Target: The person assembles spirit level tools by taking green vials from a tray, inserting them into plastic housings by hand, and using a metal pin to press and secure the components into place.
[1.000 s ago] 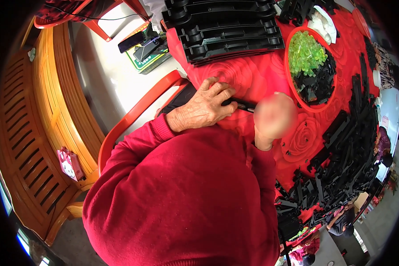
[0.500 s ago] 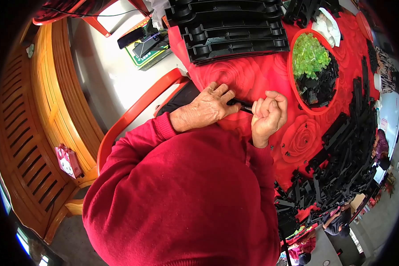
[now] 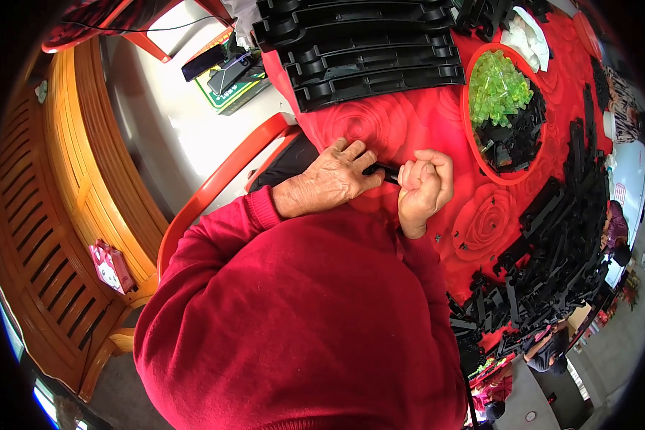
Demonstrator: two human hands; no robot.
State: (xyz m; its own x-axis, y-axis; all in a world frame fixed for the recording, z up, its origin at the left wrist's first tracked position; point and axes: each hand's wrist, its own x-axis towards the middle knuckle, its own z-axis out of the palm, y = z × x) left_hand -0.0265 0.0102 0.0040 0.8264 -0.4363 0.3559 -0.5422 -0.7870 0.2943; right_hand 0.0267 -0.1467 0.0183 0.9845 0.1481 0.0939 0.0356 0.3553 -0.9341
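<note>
My left hand point(image 3: 335, 178) and my right hand point(image 3: 426, 188) meet over the red rose-patterned tablecloth point(image 3: 380, 122), both closed on a small black plastic part point(image 3: 382, 170) held between them. Only a short dark stretch of the part shows between the fingers. My red sleeves and chest fill the lower middle of the view. A red basin point(image 3: 473, 154) with pale green pieces point(image 3: 498, 89) and black pieces point(image 3: 514, 136) stands just beyond my right hand.
Long curved black plastic strips point(image 3: 365, 43) lie stacked at the table's far side. A big heap of black parts point(image 3: 552, 251) runs along the right. A red chair rim point(image 3: 222, 179) curves at my left; a wooden bench point(image 3: 64, 186) and a green box point(image 3: 233, 89) sit beyond.
My right hand has come down from a blurred raised position and closed in against my left hand on the black part. My left hand has stayed in place.
</note>
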